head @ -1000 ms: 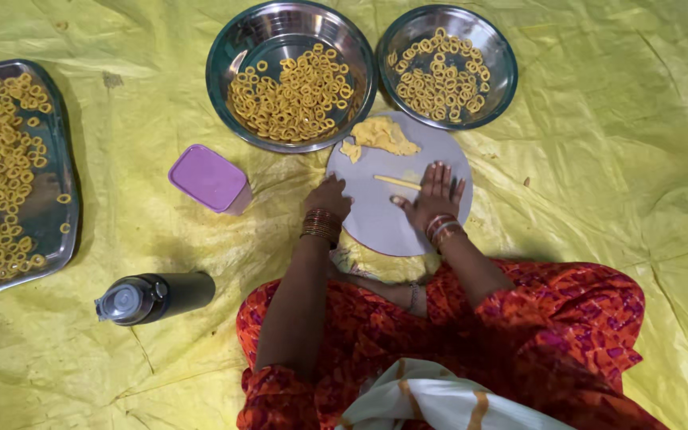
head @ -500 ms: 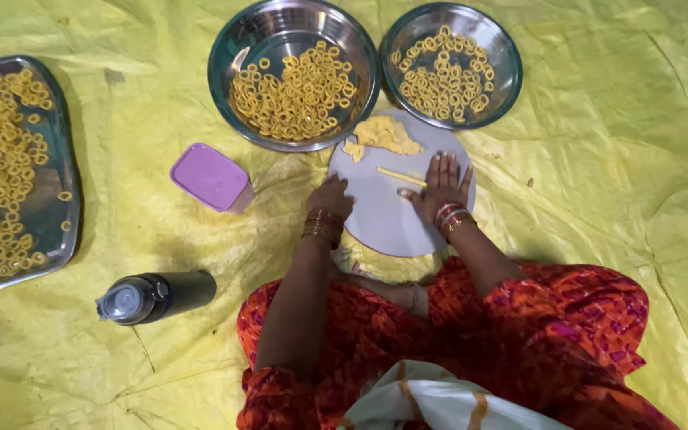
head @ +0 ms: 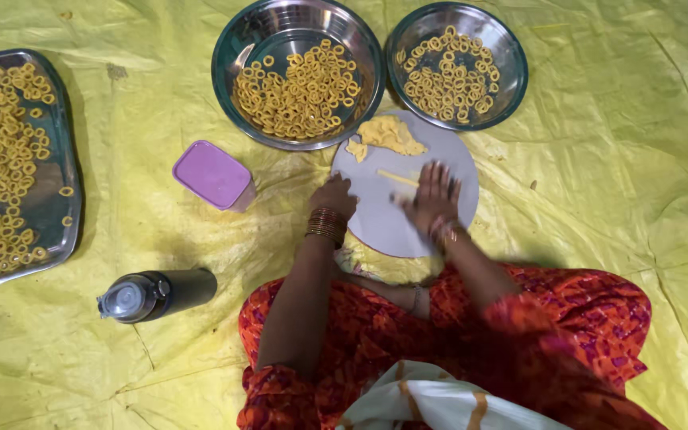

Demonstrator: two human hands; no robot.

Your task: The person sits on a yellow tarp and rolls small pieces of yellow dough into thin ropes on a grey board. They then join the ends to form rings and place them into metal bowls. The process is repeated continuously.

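A round grey board lies on the yellow sheet in front of my knees. My right hand is flat on it, fingers spread, pressing on a thin yellow dough strip; the hand is motion-blurred. A lump of yellow dough sits at the board's far edge. My left hand, with bangles at the wrist, rests closed on the board's left rim.
Two steel bowls of small dough rings stand beyond the board: a large one and a smaller one. A steel tray of rings is at far left. A purple-lidded box and a dark bottle lie to my left.
My right hand has slid back and forth over the dough strip on the board. The left hand has stayed at the board's edge.
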